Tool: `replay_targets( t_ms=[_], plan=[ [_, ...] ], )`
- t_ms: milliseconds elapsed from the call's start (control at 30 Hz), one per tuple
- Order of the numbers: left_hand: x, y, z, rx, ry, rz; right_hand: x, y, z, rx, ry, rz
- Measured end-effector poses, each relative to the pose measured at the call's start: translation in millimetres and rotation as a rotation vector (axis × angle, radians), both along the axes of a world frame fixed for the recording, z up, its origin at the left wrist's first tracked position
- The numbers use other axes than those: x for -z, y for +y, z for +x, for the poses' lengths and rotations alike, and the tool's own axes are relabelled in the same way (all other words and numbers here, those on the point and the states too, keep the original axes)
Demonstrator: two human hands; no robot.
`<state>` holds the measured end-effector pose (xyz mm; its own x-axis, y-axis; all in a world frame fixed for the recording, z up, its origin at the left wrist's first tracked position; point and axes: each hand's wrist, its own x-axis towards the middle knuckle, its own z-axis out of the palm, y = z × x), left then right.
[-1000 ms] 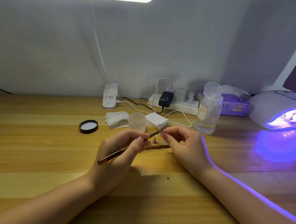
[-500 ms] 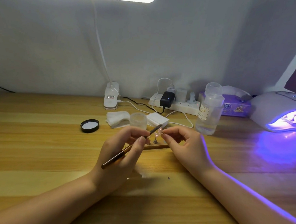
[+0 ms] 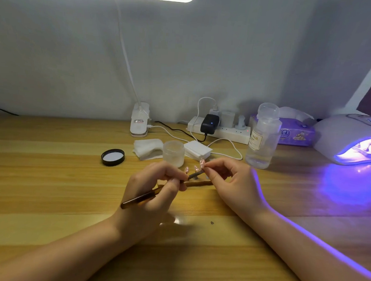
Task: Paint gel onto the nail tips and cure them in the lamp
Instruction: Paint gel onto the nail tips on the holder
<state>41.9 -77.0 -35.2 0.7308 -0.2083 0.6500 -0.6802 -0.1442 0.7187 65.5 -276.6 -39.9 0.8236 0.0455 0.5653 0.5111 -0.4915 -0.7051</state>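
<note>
Since the earlier frames, the pink nail tip (image 3: 202,163) has been raised slightly above the brush end, and two more tips (image 3: 187,169) are now seen standing just behind the left fingers. The left hand (image 3: 154,195) is curled round the brown gel brush (image 3: 139,199) in a pen grip, its bristle end pointed toward the right hand (image 3: 232,183). The raised tip is pinched between right thumb and forefinger, apparently by its stand, though this cannot be made out clearly. Both hands are held close together above the wooden desk (image 3: 44,196). The painting step is judged to be in hand. The frosted gel jar (image 3: 173,152) is placed just beyond the left fingers, its black lid (image 3: 112,156) further to the left. The lit curing lamp (image 3: 353,139) is set well to the right of the right hand. Next, steady strokes over the tip are called for, then a carry to the lamp.
</note>
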Motion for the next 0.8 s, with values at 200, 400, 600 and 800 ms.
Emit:
replay_targets(
  t_ms=[200,400,600,800],
  plan=[
    [0.0,-1.9,2.7,-0.005,0.006,-0.026,-0.8,0.0,-0.2,-0.015,0.023,0.012],
    [1.4,0.0,3.0,0.058,0.116,-0.085,0.5,-0.7,1.2,-0.024,0.049,0.028],
    [-1.3,-1.2,2.2,0.120,0.129,-0.190,1.1,-1.4,1.4,-0.033,0.054,0.048],
    [0.1,-1.0,5.5,0.061,0.125,-0.159,0.2,-0.7,1.3,-0.077,0.061,0.075]
  ],
)
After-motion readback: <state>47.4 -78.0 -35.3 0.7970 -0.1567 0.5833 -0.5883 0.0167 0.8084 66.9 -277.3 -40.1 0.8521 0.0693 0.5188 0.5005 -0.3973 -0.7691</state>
